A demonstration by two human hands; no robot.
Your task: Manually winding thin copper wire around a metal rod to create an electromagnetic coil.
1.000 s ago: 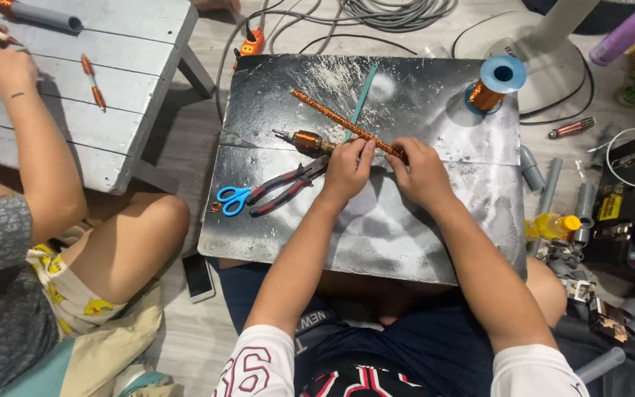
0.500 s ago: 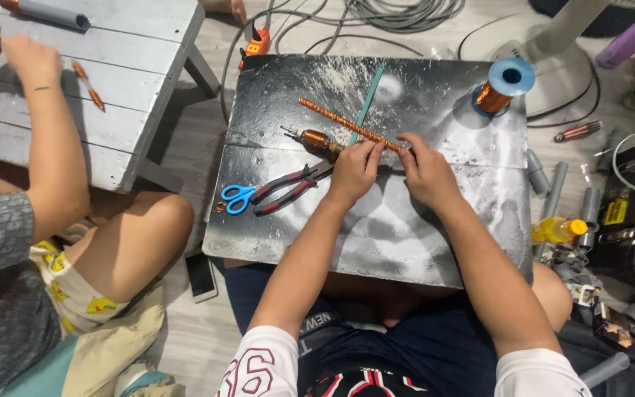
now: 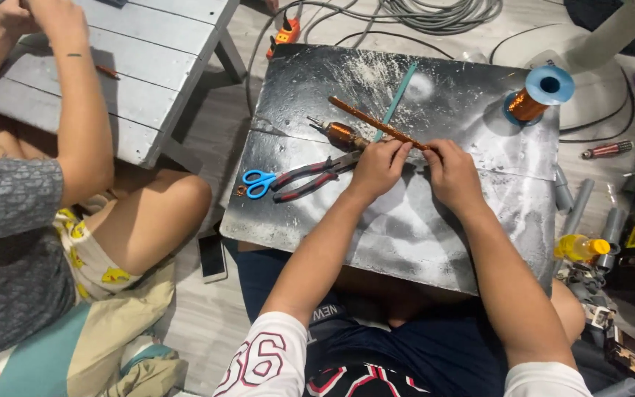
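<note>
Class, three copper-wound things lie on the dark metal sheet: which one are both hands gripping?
The long thin copper-wound rod: the left hand and right hand pinch its lower end. The short copper-wound armature and blue-capped copper wire spool lie untouched.

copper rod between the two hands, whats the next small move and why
Probably keep the left hand pinching the copper-wound rod and slide the right hand a little along it. Both hands meet at its near end, while the far end lies free on the dark board.

Near my hands the board (image 3: 420, 242) lies bare. Pliers (image 3: 310, 179) and scissors (image 3: 259, 181) block the left; the wire spool (image 3: 534, 95) stands far right.
</note>
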